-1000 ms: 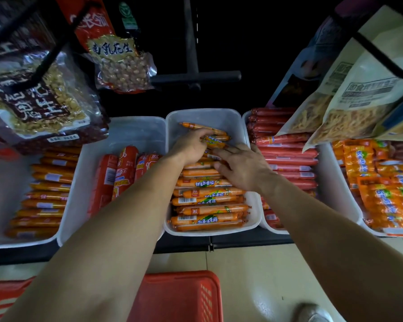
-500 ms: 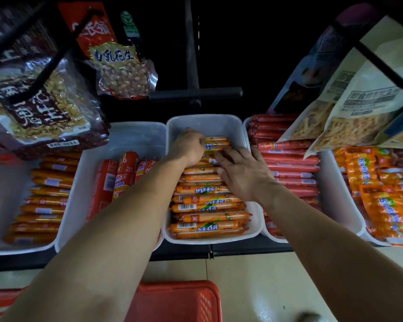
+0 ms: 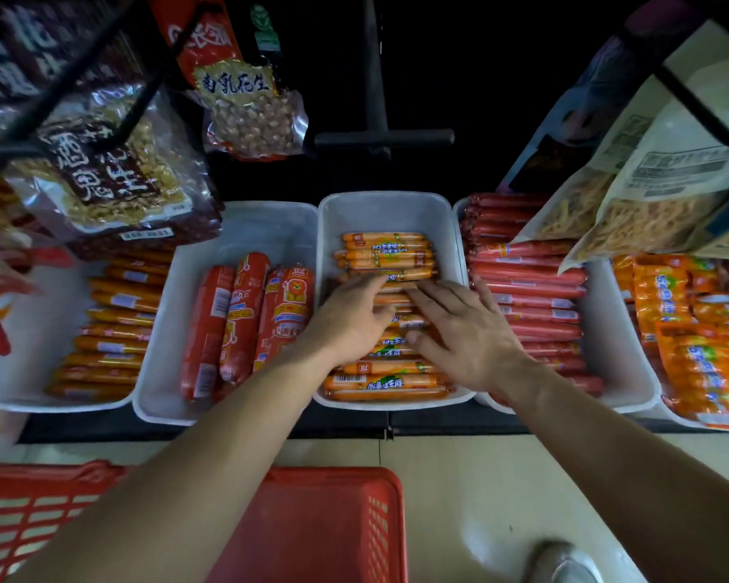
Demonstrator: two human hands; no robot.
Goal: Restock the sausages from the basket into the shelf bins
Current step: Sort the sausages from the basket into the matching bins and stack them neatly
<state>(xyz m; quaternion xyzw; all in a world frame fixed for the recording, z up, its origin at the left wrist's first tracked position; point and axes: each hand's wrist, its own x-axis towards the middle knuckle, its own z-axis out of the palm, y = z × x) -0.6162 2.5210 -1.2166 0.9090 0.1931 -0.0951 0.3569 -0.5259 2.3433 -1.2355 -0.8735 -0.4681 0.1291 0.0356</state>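
A white middle bin [image 3: 388, 208] on the shelf holds a row of orange sausages [image 3: 386, 250] lying crosswise. My left hand [image 3: 348, 317] and my right hand [image 3: 468, 330] both rest flat on top of the sausages in the middle of that bin, fingers spread, gripping nothing that I can see. Their fingertips nearly meet over the stack. The red basket [image 3: 325, 523] stands on the floor below the shelf, partly hidden by my left forearm; I cannot see what is inside it.
The bin to the left [image 3: 245, 229] holds thick red sausages [image 3: 245, 317]. A right bin [image 3: 611, 342] holds thin red sausages. Further bins with orange packs sit at both ends. Bags of peanuts [image 3: 245, 115] and snacks [image 3: 649, 199] hang over the bins. A shoe [image 3: 560, 561] shows at the bottom.
Both hands have drawn back from the far end of the middle bin towards its middle. The sausages at the far end, held a second ago, now lie in a neat row.
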